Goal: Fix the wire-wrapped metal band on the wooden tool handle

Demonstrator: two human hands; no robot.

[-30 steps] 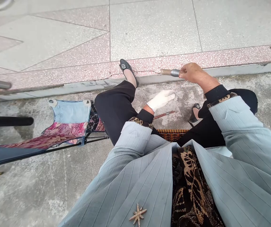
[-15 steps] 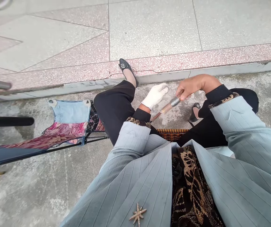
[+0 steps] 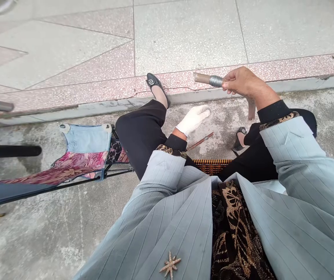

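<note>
The gloved left fingers [image 3: 203,112] are being rested on the rough concrete ground [image 3: 222,128], a slim wooden stick [image 3: 201,140] lying just behind them; a wire-wound cylindrical handle [image 3: 209,80] is being held left of the bare right fingers [image 3: 228,79].

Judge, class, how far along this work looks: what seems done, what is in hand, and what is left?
Done, it seems: a tight silver winding sits on a brown stick. In hand: the bare right hand holds the stick up, while the white-gloved left hand is over the concrete. Left, perhaps: the stick's bare brown end, and a thin rod lying on the ground.
</note>
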